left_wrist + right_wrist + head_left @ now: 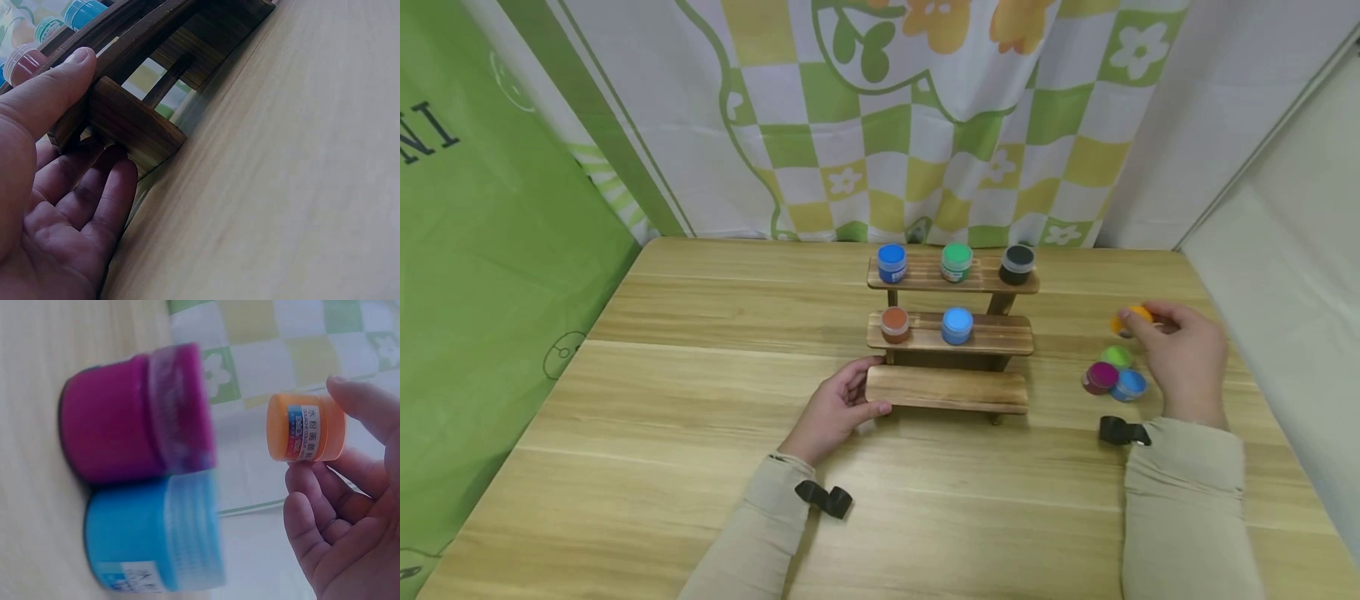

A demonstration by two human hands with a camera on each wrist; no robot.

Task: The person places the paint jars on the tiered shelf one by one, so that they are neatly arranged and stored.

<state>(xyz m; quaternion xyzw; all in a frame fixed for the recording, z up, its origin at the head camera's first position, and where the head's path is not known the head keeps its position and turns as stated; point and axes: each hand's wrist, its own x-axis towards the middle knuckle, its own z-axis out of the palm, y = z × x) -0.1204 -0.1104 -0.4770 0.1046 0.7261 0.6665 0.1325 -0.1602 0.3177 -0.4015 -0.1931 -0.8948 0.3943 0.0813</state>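
My left hand [835,412] grips the left end of the lowest step of a three-step wooden rack [947,387]. In the left wrist view the thumb lies along the step's edge, with the fingers by the rack's side support [134,122]. Off to the rack's right, my right hand [1189,358] pinches an orange paint jar [306,428] between thumb and fingers, held above the table. Below it a lime green jar [1117,357], a magenta jar [125,419] and a blue jar [144,534] stand close together.
On the top step stand a dark blue jar [892,263], a green jar [957,262] and a black jar [1017,264]. The middle step bears a brown jar [895,324] and a light blue jar [957,326]. Behind the wooden table [700,350] hangs a checkered curtain [887,133].
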